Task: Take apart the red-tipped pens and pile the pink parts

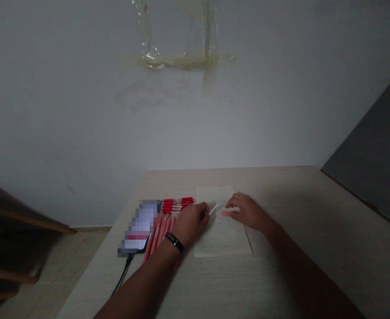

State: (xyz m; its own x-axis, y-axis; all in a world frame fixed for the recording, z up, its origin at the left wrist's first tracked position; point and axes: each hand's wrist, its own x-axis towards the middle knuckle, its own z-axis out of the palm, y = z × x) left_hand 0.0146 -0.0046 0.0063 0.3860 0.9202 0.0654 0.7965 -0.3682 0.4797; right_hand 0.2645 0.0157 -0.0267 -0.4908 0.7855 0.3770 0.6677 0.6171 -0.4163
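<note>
My left hand point(192, 221), with a black band on its wrist, is closed over the left side of a pale sheet point(221, 241). A thin whitish stick with a clear end point(214, 208) sticks out from its fingers toward the right; its exact kind is unclear. Facing it, my right hand point(246, 210) hovers over the sheet's right part, finger and thumb apart around a gap. A small pink patch point(227, 213) shows at the thumb; I cannot tell whether it is a separate piece. Several pink pens point(158, 232) lie partly under my left forearm.
Several red pens point(178, 204) lie in a row behind the pink ones. A phone point(138, 228), blurred, lies at the table's left with a black cable point(123, 272). The table point(281, 181) meets a wall at the back. A dark wooden-framed chair point(18, 248) stands at the left.
</note>
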